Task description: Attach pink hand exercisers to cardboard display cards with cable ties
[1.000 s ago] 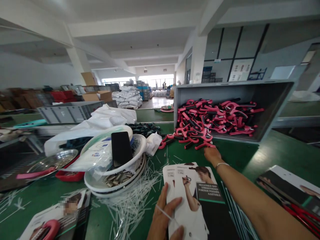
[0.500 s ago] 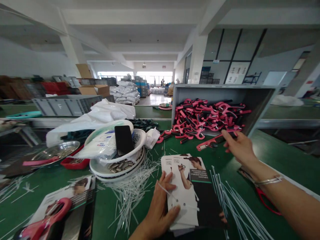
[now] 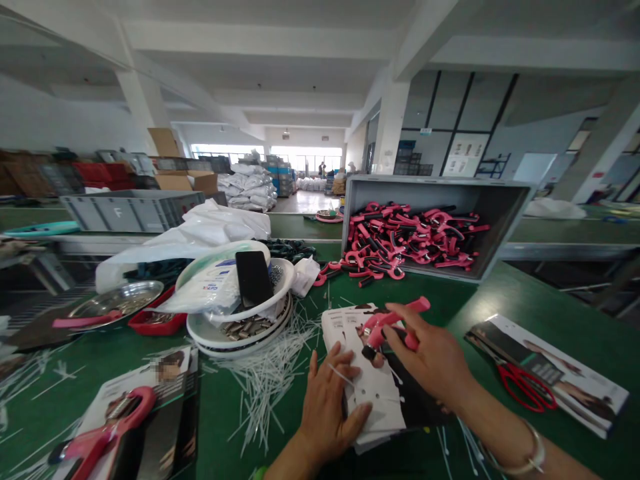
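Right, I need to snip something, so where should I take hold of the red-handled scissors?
Take the red loop handles from above and drop your fingers into the loops: the scissors lie flat on the printed card, with the loops uppermost and the blades pointing away up-left.

A silver bangle (image 3: 520, 455) circles the right wrist (image 3: 483, 427).

Loving the colours here: a hot-pink and black hand grip (image 3: 395, 327) over a white and black printed card (image 3: 375, 393), green desk (image 3: 465, 300), red-handled scissors (image 3: 525, 387), white zip ties (image 3: 265, 380), and a gray crate (image 3: 440, 190) heaped with more pink.
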The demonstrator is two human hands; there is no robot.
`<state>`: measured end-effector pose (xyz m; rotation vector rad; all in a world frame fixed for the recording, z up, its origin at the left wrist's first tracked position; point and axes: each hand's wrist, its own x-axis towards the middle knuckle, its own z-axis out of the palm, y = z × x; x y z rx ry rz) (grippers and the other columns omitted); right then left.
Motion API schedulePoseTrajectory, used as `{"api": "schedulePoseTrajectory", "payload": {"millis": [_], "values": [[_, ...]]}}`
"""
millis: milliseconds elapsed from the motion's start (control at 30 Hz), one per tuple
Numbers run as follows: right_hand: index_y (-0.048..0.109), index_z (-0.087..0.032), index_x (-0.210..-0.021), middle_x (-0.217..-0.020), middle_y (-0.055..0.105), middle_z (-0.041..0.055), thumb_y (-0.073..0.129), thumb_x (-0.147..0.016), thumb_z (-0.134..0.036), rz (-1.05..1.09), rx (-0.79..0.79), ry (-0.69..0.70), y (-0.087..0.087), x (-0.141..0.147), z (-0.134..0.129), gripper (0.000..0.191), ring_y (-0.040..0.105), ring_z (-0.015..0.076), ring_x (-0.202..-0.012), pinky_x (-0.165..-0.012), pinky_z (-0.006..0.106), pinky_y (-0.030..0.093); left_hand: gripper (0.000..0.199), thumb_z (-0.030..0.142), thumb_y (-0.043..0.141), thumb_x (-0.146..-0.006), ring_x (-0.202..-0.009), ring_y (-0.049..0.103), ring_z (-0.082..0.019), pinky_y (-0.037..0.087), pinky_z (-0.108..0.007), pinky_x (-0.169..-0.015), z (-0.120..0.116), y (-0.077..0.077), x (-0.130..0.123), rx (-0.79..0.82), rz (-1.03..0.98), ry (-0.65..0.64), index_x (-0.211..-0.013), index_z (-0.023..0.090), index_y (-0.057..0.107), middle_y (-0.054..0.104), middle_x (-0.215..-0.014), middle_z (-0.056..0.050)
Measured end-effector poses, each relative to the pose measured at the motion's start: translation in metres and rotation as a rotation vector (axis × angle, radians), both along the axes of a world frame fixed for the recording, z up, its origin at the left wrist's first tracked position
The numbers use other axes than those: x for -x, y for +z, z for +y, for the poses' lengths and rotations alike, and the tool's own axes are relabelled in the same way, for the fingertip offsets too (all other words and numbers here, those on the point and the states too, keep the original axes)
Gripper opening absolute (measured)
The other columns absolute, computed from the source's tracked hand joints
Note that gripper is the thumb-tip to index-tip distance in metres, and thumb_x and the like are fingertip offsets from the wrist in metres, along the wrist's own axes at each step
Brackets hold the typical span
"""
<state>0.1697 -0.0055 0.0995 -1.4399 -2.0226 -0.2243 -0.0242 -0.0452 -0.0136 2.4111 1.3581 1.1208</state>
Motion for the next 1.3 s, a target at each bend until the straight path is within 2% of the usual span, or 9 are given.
{"api": "schedulePoseTrajectory", "payload": {"millis": [167, 400, 500, 600, 733, 833, 1033, 1133, 1300], "values": [[0.061, -0.021, -0.102, -0.081, 0.073, 0.0052, 0.050, -0.083, -0.043, -0.190, 0.016, 0.094, -0.018, 0.003, -0.047, 0.031, 0.068, 0.0203, -0.061, -0.052, 0.028, 0.050, 0.039, 0.038, 0.045, -0.086, -0.133, 0.033, -0.030, 0.014, -0.058, -0.109, 0.001, -0.008, -0.004, 0.015, -0.098, 0.009, -0.120, 0.018, 0.047, 0.052, -0.129, -0.014], [0.056, -0.017, -0.112, -0.088, 0.073, 0.0093, 0.062, -0.073, -0.049, -0.159, -0.030, 0.177, -0.044, 0.009, -0.067, 0.051, 0.068, 0.0217, -0.062, -0.053, 0.030, 0.054, 0.046, 0.035, 0.039, -0.090, -0.131, 0.036, -0.027, 0.032, -0.048, -0.105, 0.001, -0.017, -0.006, 0.081, -0.427, 0.011, -0.132, 0.017, 0.036, 0.044, -0.136, -0.016], [0.056, -0.018, -0.113, -0.081, 0.072, 0.0042, 0.062, -0.076, -0.046, -0.064, 0.086, 0.302, -0.039, -0.001, -0.073, 0.047, 0.064, 0.0139, -0.052, -0.050, 0.023, 0.052, 0.044, 0.033, 0.044, -0.088, -0.131, 0.037, -0.027, 0.031, -0.047, -0.106, 0.001, -0.010, -0.006, 0.120, -0.460, -0.003, -0.130, 0.020, 0.040, 0.046, -0.134, -0.013], [0.057, -0.019, -0.111, -0.077, 0.069, 0.0017, 0.050, -0.087, -0.034, 0.074, 0.092, 0.280, -0.029, -0.020, -0.070, 0.029, 0.058, 0.0090, -0.047, -0.048, 0.019, 0.049, 0.042, 0.031, 0.050, -0.086, -0.129, 0.038, -0.026, 0.031, -0.047, -0.106, 0.001, -0.004, -0.007, 0.127, -0.458, -0.012, -0.126, 0.021, 0.045, 0.049, -0.131, -0.011], [0.064, -0.022, -0.103, -0.088, 0.067, 0.0051, 0.049, -0.085, -0.024, -0.019, 0.110, 0.245, -0.017, -0.043, -0.051, 0.023, 0.064, 0.0149, -0.075, -0.065, 0.025, 0.053, 0.031, 0.032, 0.048, -0.087, -0.123, 0.045, -0.023, 0.034, -0.043, -0.104, 0.006, 0.013, -0.002, 0.158, -0.535, 0.018, -0.115, 0.021, 0.055, 0.053, -0.127, -0.010], [0.065, -0.025, -0.105, -0.102, 0.063, 0.0066, 0.054, -0.079, -0.020, -0.152, 0.218, 0.306, -0.011, -0.044, -0.039, 0.028, 0.062, 0.0183, -0.090, -0.077, 0.031, 0.052, 0.031, 0.036, 0.045, -0.088, -0.117, 0.050, -0.021, 0.037, -0.039, -0.101, 0.022, 0.042, 0.003, 0.180, -0.585, 0.091, -0.111, 0.019, 0.057, 0.057, -0.121, -0.010], [0.071, -0.024, -0.087, -0.094, 0.062, 0.0067, 0.055, -0.077, -0.014, -0.246, 0.275, 0.291, -0.017, -0.027, -0.027, 0.021, 0.060, 0.0197, -0.084, -0.073, 0.032, 0.050, 0.032, 0.047, 0.056, -0.077, -0.102, 0.060, -0.026, 0.044, -0.037, -0.089, 0.070, 0.107, -0.020, 0.312, 0.101, 0.153, -0.096, 0.026, 0.069, 0.066, -0.108, -0.006], [0.071, -0.023, -0.085, -0.091, 0.064, 0.0061, 0.053, -0.081, -0.016, -0.185, 0.265, 0.318, -0.028, -0.026, -0.022, 0.020, 0.060, 0.0185, -0.082, -0.071, 0.030, 0.049, 0.026, 0.050, 0.058, -0.074, -0.094, 0.063, -0.026, 0.046, -0.034, -0.078, 0.085, 0.109, -0.041, 0.410, 0.326, 0.143, -0.088, 0.034, 0.072, 0.070, -0.098, 0.000], [0.068, -0.021, -0.087, -0.089, 0.062, 0.0064, 0.049, -0.084, -0.018, 0.043, 0.236, 0.390, -0.045, -0.030, -0.013, 0.019, 0.058, 0.0177, -0.082, -0.072, 0.029, 0.047, 0.015, 0.035, 0.058, -0.077, -0.092, 0.062, -0.019, 0.043, -0.032, -0.082, 0.085, 0.097, -0.051, 0.311, 0.241, 0.059, -0.085, 0.035, 0.071, 0.071, -0.096, 0.005]]}}
